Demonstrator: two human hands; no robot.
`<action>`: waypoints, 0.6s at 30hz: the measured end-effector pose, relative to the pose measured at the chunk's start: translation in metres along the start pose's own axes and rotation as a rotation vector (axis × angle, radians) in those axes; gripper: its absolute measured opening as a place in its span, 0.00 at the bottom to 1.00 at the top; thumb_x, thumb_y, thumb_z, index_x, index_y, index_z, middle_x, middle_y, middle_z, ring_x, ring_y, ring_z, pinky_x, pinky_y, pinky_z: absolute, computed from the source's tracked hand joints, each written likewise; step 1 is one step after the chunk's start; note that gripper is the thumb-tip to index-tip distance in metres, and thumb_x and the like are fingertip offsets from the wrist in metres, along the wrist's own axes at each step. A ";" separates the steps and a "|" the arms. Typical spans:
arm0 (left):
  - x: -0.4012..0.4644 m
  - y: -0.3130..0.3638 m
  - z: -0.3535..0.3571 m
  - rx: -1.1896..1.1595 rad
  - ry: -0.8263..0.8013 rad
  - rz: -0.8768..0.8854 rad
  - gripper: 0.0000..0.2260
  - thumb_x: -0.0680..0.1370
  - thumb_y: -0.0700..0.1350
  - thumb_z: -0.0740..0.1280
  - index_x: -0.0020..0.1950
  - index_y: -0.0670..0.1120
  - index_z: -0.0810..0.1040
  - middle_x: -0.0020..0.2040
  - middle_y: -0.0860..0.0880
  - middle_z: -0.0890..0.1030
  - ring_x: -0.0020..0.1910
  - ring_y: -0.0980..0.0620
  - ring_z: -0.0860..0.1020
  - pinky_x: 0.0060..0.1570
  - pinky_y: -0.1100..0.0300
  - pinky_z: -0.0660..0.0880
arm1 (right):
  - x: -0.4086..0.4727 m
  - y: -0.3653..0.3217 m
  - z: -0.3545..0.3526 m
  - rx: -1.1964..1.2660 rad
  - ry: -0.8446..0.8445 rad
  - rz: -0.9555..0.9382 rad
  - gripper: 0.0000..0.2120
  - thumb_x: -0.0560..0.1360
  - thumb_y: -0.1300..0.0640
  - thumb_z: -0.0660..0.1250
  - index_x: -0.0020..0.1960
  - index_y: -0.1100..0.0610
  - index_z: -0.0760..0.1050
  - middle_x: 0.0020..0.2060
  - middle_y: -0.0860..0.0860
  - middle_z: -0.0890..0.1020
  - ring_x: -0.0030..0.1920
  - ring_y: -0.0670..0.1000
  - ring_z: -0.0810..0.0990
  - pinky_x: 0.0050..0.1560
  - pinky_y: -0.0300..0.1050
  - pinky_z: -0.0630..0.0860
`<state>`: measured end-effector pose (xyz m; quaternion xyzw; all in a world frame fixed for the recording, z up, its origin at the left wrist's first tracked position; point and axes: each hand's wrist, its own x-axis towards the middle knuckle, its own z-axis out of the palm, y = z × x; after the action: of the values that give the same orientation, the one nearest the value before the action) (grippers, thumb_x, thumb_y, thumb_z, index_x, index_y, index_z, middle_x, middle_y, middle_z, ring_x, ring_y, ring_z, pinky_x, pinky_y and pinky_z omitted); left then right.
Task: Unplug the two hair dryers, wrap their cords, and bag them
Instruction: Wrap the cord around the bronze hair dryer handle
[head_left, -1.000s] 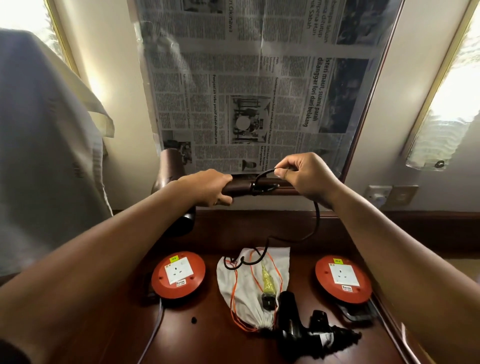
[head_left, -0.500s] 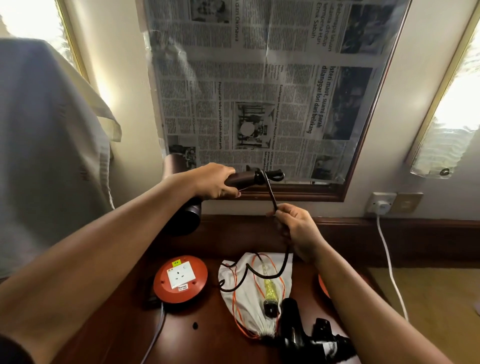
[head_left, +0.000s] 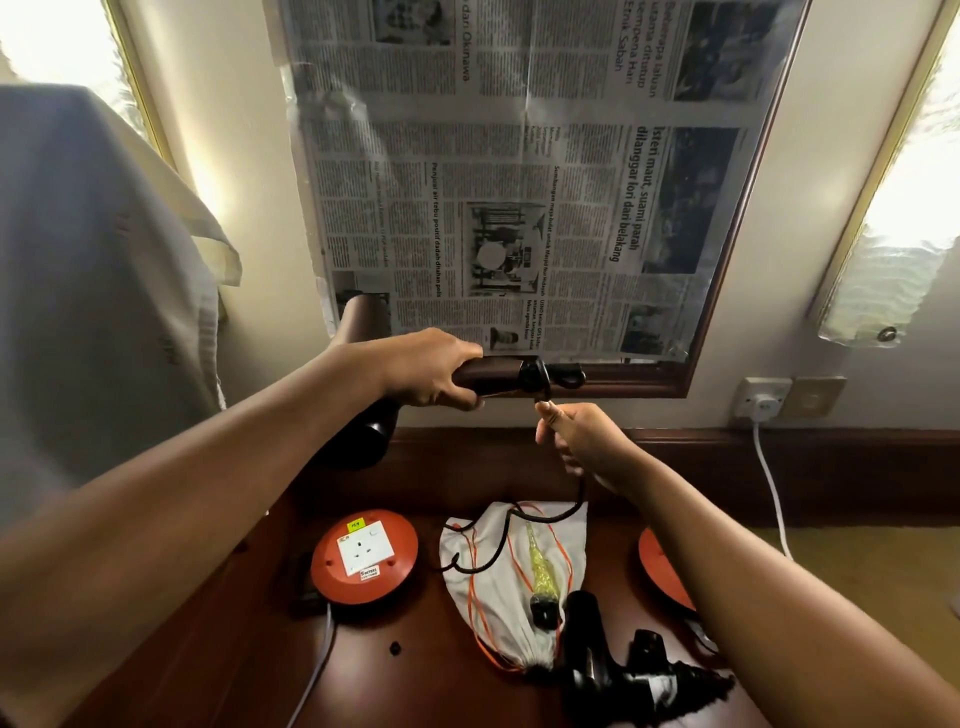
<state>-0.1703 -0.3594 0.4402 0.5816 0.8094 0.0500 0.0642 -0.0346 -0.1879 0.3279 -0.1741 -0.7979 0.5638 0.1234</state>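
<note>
black dryer (head_left: 592, 660): cord bundled, lying on the bench (head_left: 218, 665) at the near edge, touching the bag.
bag (head_left: 511, 592): flat mid-bench between the two orange reels; I'd loosen its mouth before loading.
loose cord (head_left: 519, 525): slack trails across the bag, so I lift it clear each turn.
right hand (head_left: 582, 441): pinching the cord just under the handle. Feed taut, even turns.
left hand (head_left: 431, 374): clamped on the brown dryer (head_left: 363, 384) handle, held up. Keep it steady.
</note>
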 end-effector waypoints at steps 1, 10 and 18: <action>0.000 0.000 0.001 0.007 -0.004 0.007 0.09 0.75 0.51 0.70 0.46 0.53 0.70 0.38 0.54 0.75 0.37 0.55 0.75 0.35 0.64 0.67 | 0.003 0.000 -0.002 -0.008 -0.010 -0.004 0.20 0.80 0.46 0.58 0.38 0.59 0.74 0.21 0.45 0.64 0.20 0.43 0.60 0.21 0.37 0.60; 0.000 0.004 0.015 0.167 -0.038 0.023 0.12 0.75 0.52 0.70 0.52 0.49 0.71 0.41 0.52 0.74 0.42 0.51 0.74 0.42 0.58 0.67 | 0.026 -0.047 -0.042 -0.640 -0.038 -0.133 0.09 0.76 0.53 0.68 0.45 0.58 0.81 0.36 0.55 0.81 0.36 0.51 0.77 0.39 0.44 0.73; 0.004 0.007 0.027 0.241 -0.065 -0.013 0.19 0.75 0.53 0.69 0.63 0.47 0.72 0.54 0.46 0.79 0.54 0.46 0.77 0.48 0.58 0.67 | 0.029 -0.066 -0.046 -0.918 0.175 -0.256 0.18 0.70 0.40 0.70 0.40 0.56 0.79 0.33 0.51 0.79 0.37 0.52 0.78 0.35 0.45 0.75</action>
<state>-0.1610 -0.3532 0.4143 0.5810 0.8109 -0.0669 0.0204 -0.0520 -0.1563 0.4050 -0.1576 -0.9659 0.1171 0.1691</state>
